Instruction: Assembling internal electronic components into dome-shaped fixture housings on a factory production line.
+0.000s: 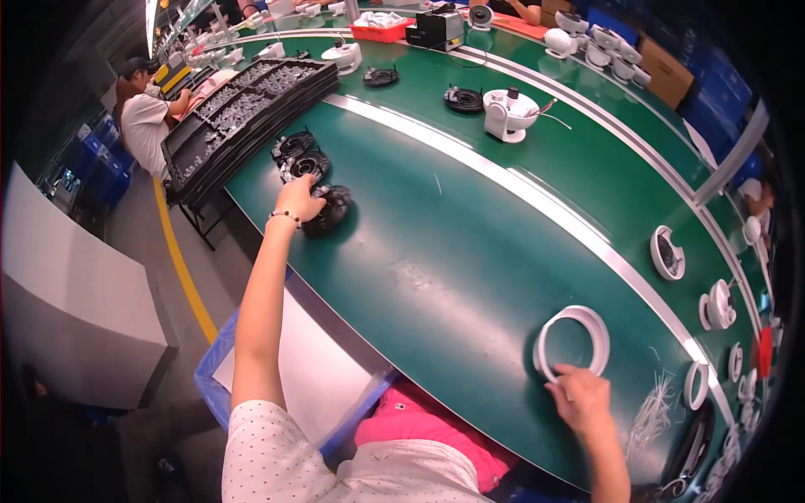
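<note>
My left hand (299,199) reaches far out to the left and grips a black round part (330,207) lying on the green table (453,251). Two more black round parts (303,162) lie just beyond it, near the table's left edge. My right hand (580,396) rests near the front edge and pinches the lower rim of a white plastic ring (573,339) that lies flat on the green surface.
Stacked black trays (243,109) of small parts sit at the far left. A white round device (507,115) and black parts (463,99) ride the belt beyond a silver strip. White housings (667,252) line the right side. Another person (147,117) works at the left.
</note>
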Tool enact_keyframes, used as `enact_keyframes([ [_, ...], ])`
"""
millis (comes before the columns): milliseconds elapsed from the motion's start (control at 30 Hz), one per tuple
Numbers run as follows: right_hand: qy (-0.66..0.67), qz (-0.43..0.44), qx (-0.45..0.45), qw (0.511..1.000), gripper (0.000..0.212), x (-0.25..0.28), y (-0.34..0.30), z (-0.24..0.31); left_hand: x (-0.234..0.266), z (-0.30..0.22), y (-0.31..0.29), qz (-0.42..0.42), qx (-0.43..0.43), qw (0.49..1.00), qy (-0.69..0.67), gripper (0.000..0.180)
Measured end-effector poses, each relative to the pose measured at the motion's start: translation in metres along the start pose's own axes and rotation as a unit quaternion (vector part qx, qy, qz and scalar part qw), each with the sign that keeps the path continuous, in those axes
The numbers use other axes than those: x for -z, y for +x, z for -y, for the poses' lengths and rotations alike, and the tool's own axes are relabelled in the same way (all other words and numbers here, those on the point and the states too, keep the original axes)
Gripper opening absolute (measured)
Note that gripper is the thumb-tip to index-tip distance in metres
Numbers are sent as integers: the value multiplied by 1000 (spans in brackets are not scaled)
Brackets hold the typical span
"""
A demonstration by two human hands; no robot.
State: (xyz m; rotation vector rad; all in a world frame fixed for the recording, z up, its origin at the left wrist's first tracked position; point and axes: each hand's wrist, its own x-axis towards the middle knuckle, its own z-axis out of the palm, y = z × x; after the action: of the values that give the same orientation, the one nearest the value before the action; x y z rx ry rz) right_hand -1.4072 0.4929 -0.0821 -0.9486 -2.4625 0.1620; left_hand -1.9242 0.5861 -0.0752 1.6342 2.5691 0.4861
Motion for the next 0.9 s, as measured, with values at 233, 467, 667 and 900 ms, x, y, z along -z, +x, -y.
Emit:
enact_keyframes([
  [233,-16,74,-73,994,76,0,38,19,24,-49,-17,194,54,980,-9,60],
  [467,-37,179,-198,963,112,-12,69,23,-7,-49,8,181,-142,973,13,57],
  [667,-13,152,-232,961,116,-19,69,8,-36,-58,10,206,-116,923,-305,25],
  [900,387,-184,-292,855,101,-50,113,3,-47,-161,-34,224,-93,720,-650,12],
])
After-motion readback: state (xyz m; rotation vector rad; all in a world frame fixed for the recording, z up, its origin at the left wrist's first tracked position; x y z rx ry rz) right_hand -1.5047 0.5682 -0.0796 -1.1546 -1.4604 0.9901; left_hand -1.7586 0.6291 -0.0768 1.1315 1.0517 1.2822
